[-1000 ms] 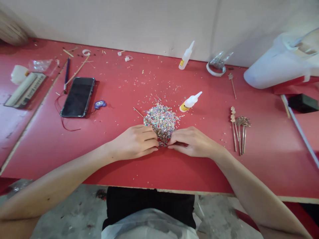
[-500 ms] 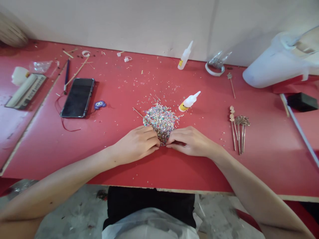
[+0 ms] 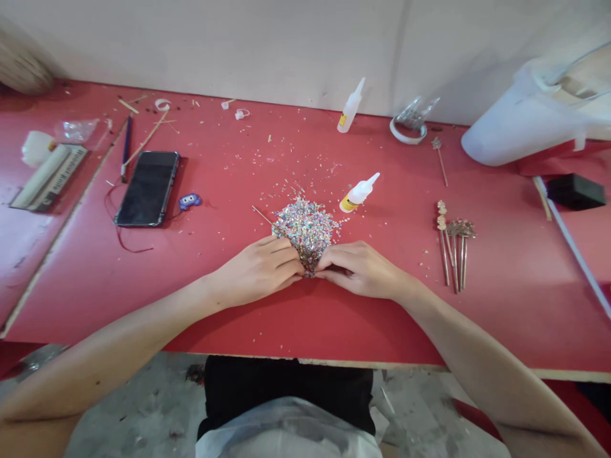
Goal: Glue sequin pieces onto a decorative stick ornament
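A heap of small shiny sequins [image 3: 306, 228] lies in the middle of the red table [image 3: 286, 312]. My left hand [image 3: 260, 270] and my right hand [image 3: 360, 270] rest on the table at the heap's near edge, fingertips almost touching. Both have their fingers curled and pinched together on something small at the heap's edge that I cannot make out. A thin wooden stick [image 3: 264, 217] pokes out of the heap's left side. A small glue bottle [image 3: 358, 193] lies on its side just right of the heap.
A phone [image 3: 147, 187] lies at the left with a small purple charm [image 3: 190, 201]. A second glue bottle [image 3: 350, 107] stands by the wall. Several decorated sticks [image 3: 453, 245] lie at the right. A white container [image 3: 529, 121] and black block [image 3: 575, 191] sit far right.
My two hands have drawn closer together at the heap's near edge, the fingertips now nearly meeting. Nothing else on the table has moved.
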Demonstrator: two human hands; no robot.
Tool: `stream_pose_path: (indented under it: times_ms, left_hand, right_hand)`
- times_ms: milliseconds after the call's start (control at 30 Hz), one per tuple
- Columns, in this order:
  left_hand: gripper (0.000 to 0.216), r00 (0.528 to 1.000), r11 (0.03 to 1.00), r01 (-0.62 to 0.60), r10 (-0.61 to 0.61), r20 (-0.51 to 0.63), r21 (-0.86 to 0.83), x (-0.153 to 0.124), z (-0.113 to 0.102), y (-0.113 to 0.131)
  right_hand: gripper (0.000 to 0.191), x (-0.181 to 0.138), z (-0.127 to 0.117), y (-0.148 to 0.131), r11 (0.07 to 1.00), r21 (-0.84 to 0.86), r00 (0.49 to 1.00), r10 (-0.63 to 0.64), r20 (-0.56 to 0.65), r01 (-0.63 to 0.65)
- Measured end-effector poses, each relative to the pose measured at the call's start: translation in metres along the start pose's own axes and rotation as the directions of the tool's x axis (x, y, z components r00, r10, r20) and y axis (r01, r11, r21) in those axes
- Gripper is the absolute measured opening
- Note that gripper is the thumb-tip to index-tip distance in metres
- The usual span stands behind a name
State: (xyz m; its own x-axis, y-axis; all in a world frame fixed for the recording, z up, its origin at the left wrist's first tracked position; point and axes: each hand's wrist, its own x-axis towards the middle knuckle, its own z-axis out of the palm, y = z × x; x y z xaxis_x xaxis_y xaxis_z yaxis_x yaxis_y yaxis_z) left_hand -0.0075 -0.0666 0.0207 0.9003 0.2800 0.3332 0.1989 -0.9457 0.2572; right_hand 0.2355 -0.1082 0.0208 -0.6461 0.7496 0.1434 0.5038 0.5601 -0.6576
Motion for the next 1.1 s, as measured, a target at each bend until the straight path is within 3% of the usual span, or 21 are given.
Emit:
stream_pose_path:
  times_ms: [133,233,400,533,667,1100]
  left_hand:
    - [0.012,0.996,0.994,0.085,-0.087,-0.028,-0.068,0.000,-0.003,-0.003]
    - [0.010,0.985,0.959,0.167,-0.173,-0.007,-0.229,0.001,-0.006,-0.004]
    - [0.010,0.910,0.756,0.359,-0.414,0.026,-0.548,0.004,-0.011,0.000]
    - [0.016,0.855,0.616,0.404,-0.516,0.041,-0.676,0.005,-0.010,0.003]
    - [0.020,0.824,0.538,0.415,-0.564,0.053,-0.733,0.004,-0.006,0.004]
    - [0.021,0.812,0.543,0.435,-0.581,0.054,-0.718,0.006,-0.004,0.002]
  right_hand:
    - [0.010,0.000,0.000,0.001,0.998,0.055,0.995,0.044,-0.085,-0.039]
    - [0.008,-0.001,0.000,0.002,0.992,0.106,0.991,0.079,-0.108,-0.067]
    - [0.011,-0.002,0.004,-0.002,0.977,0.153,0.974,0.170,-0.148,-0.147]
    - [0.010,0.000,0.009,-0.011,0.961,0.205,0.964,0.219,-0.151,-0.186]
    - [0.009,0.002,0.013,-0.017,0.954,0.229,0.960,0.232,-0.153,-0.194]
    - [0.008,0.003,0.015,-0.017,0.964,0.145,0.943,0.252,-0.216,-0.224]
